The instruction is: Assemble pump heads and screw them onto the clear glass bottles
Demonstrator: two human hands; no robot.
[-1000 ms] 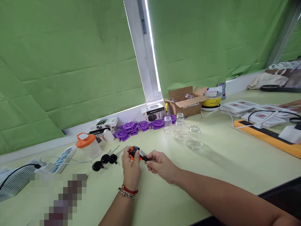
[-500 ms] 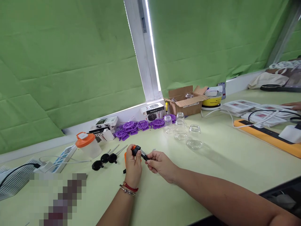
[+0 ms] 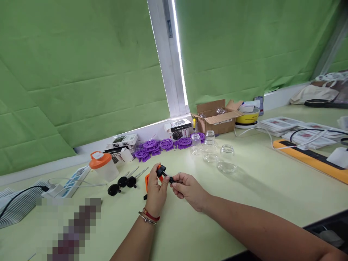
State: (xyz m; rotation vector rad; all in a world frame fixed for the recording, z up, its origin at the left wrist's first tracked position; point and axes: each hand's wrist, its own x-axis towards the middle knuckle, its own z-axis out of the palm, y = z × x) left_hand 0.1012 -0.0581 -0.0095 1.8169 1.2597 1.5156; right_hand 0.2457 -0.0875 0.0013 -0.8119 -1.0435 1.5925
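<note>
My left hand [image 3: 157,190] is closed round a black round cap [image 3: 161,170] with some orange on it. A thin dark stem [image 3: 165,175] runs from this cap toward my right hand [image 3: 189,190]. Between thumb and fingers, my right hand pinches a small black piece [image 3: 171,179] at the stem's far end; the fingers partly hide it. An orange part [image 3: 147,183] with a black end lies behind my left hand, mostly covered. To the left are several black round caps [image 3: 123,181] with thin rods or tubes.
Several clear glass jars [image 3: 227,159] stand right of my hands. Behind are purple plastic parts [image 3: 166,144], a white box [image 3: 178,125] and an open carton [image 3: 217,121]. A bottle with an orange lid [image 3: 102,159] and a power strip [image 3: 76,181] sit left; an orange-black strip [image 3: 307,156] lies right.
The cap in my left hand has turned slightly, and a thin dark stem shows where a clear tube-like part showed before. The whole view has shifted slightly.
</note>
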